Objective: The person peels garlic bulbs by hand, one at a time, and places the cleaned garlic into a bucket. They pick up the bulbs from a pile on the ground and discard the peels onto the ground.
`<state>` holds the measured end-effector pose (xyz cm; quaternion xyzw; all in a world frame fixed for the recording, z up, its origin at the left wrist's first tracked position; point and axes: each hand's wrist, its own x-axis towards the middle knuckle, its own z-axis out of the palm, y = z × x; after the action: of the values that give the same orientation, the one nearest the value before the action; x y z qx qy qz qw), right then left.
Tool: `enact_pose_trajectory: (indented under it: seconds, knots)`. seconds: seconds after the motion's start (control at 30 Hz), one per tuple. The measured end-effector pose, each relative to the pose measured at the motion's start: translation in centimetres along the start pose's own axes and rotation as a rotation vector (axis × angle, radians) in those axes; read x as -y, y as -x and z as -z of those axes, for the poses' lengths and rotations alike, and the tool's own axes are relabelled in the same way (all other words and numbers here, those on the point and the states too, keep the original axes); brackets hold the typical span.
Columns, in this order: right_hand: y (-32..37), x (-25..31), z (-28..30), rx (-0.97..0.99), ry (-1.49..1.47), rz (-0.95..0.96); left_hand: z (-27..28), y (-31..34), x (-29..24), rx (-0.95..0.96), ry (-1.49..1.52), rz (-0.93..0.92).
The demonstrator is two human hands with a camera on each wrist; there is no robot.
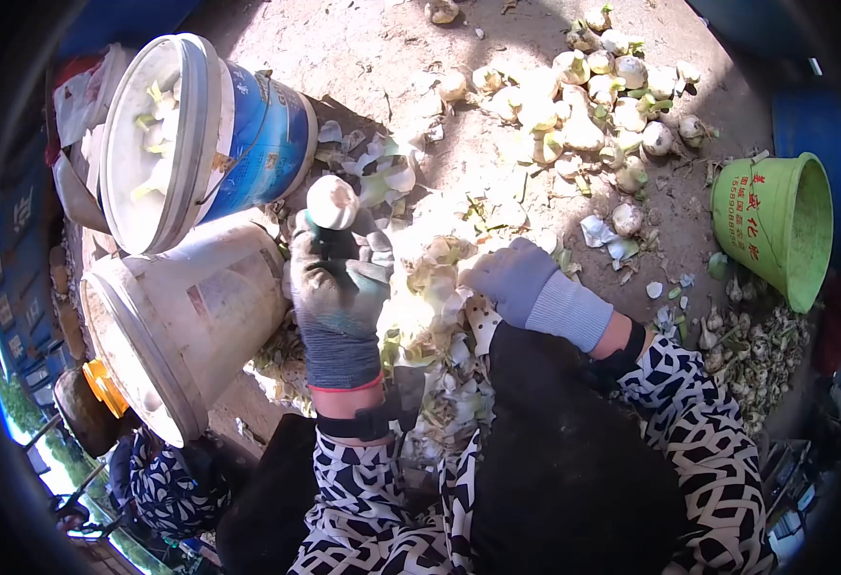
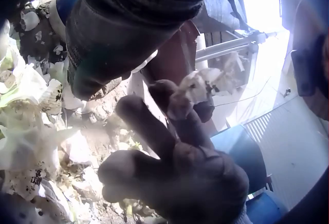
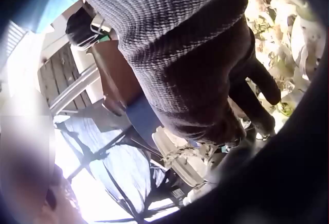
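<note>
In the head view, my gloved left hand (image 1: 342, 287) grips a whitish garlic bulb (image 1: 332, 202) near its fingertips, beside two tilted buckets. To its right, across a heap of pale peelings (image 1: 430, 287), is my right hand (image 1: 526, 283) in a grey glove, its fingers bent. The left wrist view shows the right hand (image 2: 175, 167) with a pale, dirt-specked scrap (image 2: 198, 88) pinched at its fingertips; other fingers point out over the peelings. Part of the left glove (image 2: 123, 34) fills the top there. The right glove (image 3: 200, 80) hides much of the right wrist view.
A blue-white bucket (image 1: 267, 139) at upper left holds pale pieces with green shoots. Below it lies a dirty white bucket (image 1: 219, 307). Loose garlic bulbs (image 1: 631, 72) are strewn over the ground at upper right. A green bucket (image 1: 761, 216) stands right, above smaller bulbs (image 1: 756, 350).
</note>
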<state>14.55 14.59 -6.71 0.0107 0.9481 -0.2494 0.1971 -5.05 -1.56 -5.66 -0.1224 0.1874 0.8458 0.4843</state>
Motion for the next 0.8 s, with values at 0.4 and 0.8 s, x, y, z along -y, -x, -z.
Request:
enact_pose_trajectory:
  seconds: [0.4, 0.8]
  knots:
    - [-2.2, -7.7, -2.8, -0.446, -0.663, -0.382, -4.1, 1.9, 6.5, -0.061, -1.404, -0.297]
    - [-1.2, -0.2, 4.6, -0.595, -0.887, -0.268, -4.1, 1.3, 9.2, -0.065, -1.866, -0.559]
